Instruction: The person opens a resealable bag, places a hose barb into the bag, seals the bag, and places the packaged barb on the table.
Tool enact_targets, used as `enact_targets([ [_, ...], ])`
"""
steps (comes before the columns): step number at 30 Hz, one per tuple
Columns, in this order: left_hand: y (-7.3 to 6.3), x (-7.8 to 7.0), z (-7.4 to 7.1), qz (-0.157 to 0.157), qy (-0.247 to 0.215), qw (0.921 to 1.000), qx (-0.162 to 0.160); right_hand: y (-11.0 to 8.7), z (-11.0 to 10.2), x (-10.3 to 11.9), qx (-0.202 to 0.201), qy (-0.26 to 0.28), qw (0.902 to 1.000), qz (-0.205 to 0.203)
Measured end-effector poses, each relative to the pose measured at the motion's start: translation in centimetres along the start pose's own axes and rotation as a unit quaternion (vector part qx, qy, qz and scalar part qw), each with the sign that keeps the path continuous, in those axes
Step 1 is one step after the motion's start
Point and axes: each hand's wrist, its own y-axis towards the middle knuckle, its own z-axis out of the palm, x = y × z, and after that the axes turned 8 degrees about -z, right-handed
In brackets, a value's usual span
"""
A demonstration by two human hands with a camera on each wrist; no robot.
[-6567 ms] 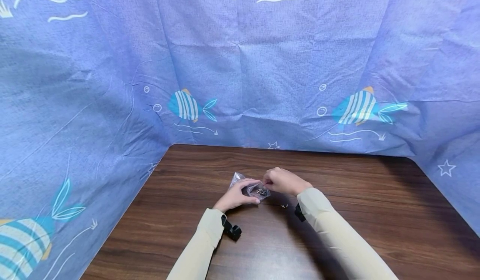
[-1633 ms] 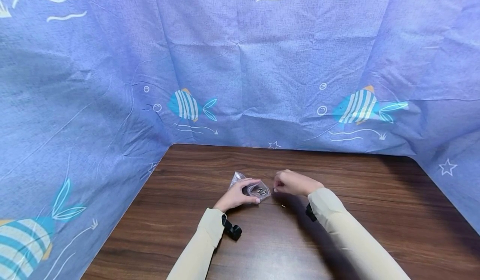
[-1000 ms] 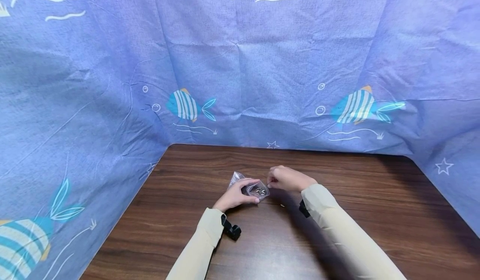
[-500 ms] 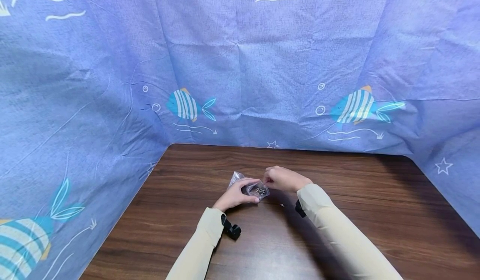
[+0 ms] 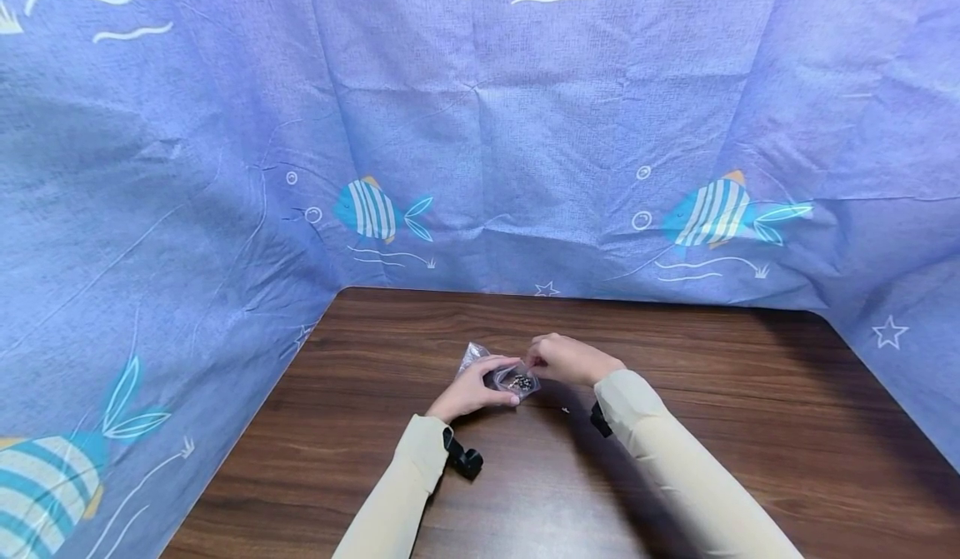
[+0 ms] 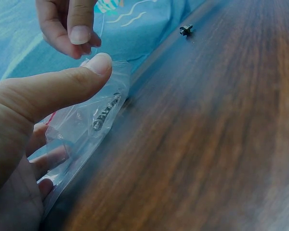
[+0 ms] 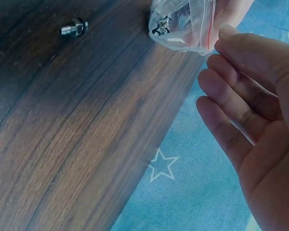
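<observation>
My left hand [image 5: 474, 386] holds a clear zip bag [image 7: 190, 41] with a red strip between thumb and fingers. The bag's mouth gapes, and several small shiny metal pieces [image 5: 522, 382], like short screws, lie inside it. At the bag's right edge is my right hand [image 5: 572, 361], its thumb and fingertips close together over the mouth. I see nothing between those fingertips in either wrist view. A single loose metal piece [image 7: 73, 29] with a dark collar lies on the table, right of the bag and nearer to me.
Everything stands on a dark brown wooden table [image 5: 375, 334]. A crumpled end of the bag [image 5: 473, 351] sticks out behind the left hand. Blue cloth [image 5: 480, 142] with fish prints hangs behind the table and along its left side.
Two or more metal pieces lay on the table at first; one lies there now. The right hand was right of the bag and has come left to its mouth. The left hand keeps its hold.
</observation>
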Motion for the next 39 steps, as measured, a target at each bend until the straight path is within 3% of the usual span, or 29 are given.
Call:
enact_targets([
  [11,-0.1,0.1,0.1,0.004,0.004,1.0,-0.003,-1.8,-0.4,-0.1,0.024,0.024,0.9982,0.05],
  [29,-0.1,0.2,0.1,0.0,0.0,1.0,0.003,-5.0,1.2,-0.8,0.075,0.101,0.983,0.134],
  [39,0.0,0.2,0.2,0.003,0.004,1.0,-0.002,-5.3,1.5,-0.4,0.072,0.093,0.9865,0.114],
])
